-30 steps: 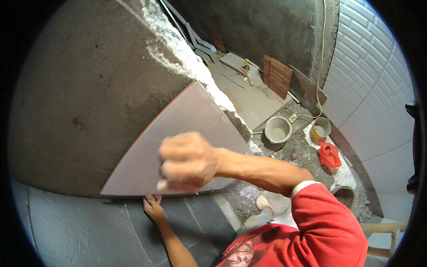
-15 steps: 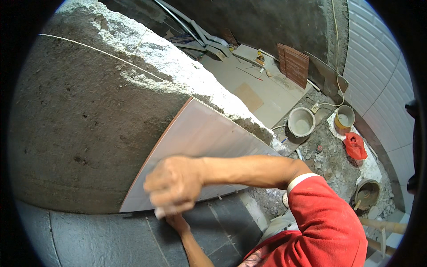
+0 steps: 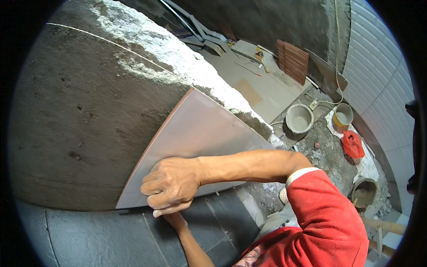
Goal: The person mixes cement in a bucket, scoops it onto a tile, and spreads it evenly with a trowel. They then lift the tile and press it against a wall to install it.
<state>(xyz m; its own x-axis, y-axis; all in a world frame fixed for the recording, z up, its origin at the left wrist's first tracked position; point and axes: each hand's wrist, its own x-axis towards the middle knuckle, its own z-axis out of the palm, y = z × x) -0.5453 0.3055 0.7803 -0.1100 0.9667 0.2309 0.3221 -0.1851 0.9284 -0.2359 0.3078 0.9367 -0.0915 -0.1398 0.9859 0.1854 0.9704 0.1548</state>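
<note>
pressing flat against the wall, a large pale pinkish-grey tile (image 3: 195,147) sits on the rough grey mortar wall (image 3: 75,120), its lower edge resting just above the row of dark tiles (image 3: 111,236) already set below it. this is the one head view.

the right hand (image 3: 172,184) lies on the lower edge of the pale tile near its bottom left corner, knuckles up and fingers (image 3: 153,189) curled; its grip is closed on that lower edge, and a thin pale piece shows just beneath the fingers, too small to tell what it is. the forearm runs from the tile's right side back to a red sleeve (image 3: 324,218).

the left hand (image 3: 174,219) comes up just below the pale tile's lower edge, directly under the right hand, lying against the dark tiles; it is mostly hidden, so whether its grip is open or closed cannot be told.

to the right of the pale tile, well apart on the rubble-strewn floor, stand a grey bucket (image 3: 299,118), a yellow-rimmed bucket (image 3: 343,116), a red bag (image 3: 353,144) and another bucket (image 3: 364,191) nearer the sleeve. beyond them leans a stack of brown tiles (image 3: 292,61).
</note>
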